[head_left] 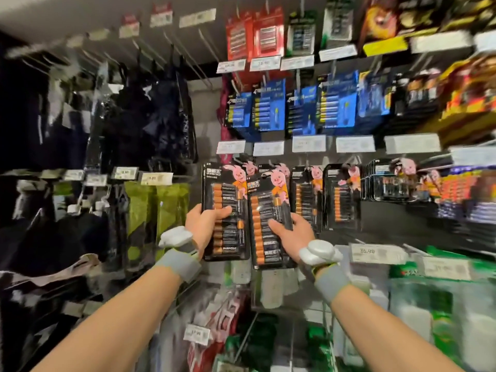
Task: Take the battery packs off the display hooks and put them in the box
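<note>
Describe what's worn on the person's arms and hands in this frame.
Both hands are bare, no gloves, and the forearms have no sleeves. The left hand has a grey fabric wristband with a rounded white device mounted above it and a lime-green trim between. The right hand wears a matching grey band and white pod. No cables or markings visible.

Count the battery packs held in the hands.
2: one pack in the left hand, one pack in the right hand. Further packs behind them could be hidden.
</note>
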`<state>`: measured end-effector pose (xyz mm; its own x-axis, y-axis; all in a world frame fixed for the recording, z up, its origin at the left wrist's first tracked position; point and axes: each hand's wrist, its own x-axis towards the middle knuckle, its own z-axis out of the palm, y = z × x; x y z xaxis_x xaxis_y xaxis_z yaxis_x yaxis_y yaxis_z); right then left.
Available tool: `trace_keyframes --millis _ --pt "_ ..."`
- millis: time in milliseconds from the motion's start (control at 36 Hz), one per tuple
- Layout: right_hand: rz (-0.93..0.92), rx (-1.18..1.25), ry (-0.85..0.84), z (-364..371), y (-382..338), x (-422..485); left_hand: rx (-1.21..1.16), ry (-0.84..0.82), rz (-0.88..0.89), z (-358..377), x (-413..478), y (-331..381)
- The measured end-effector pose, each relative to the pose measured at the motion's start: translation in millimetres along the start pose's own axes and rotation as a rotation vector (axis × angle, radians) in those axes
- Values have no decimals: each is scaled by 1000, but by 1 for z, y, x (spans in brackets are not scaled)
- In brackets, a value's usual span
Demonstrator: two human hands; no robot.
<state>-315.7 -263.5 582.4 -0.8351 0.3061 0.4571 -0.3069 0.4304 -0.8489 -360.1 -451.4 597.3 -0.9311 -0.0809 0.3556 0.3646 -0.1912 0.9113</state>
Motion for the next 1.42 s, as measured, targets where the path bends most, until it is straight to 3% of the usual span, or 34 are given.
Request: trace_keyframes --millis 222,583,833,1417 --pt "64 32 17 -18 29 34 -9 15 11 28 30 -10" --pt "11 59 124 -36 35 88 -10 -57 21 72 68 -23" --pt "40 101 163 -46 40 100 -77 -67 -60 86 75 -35" --pt "48 134 171 -69 37 97 -56 -89 -31 98 68 -39"
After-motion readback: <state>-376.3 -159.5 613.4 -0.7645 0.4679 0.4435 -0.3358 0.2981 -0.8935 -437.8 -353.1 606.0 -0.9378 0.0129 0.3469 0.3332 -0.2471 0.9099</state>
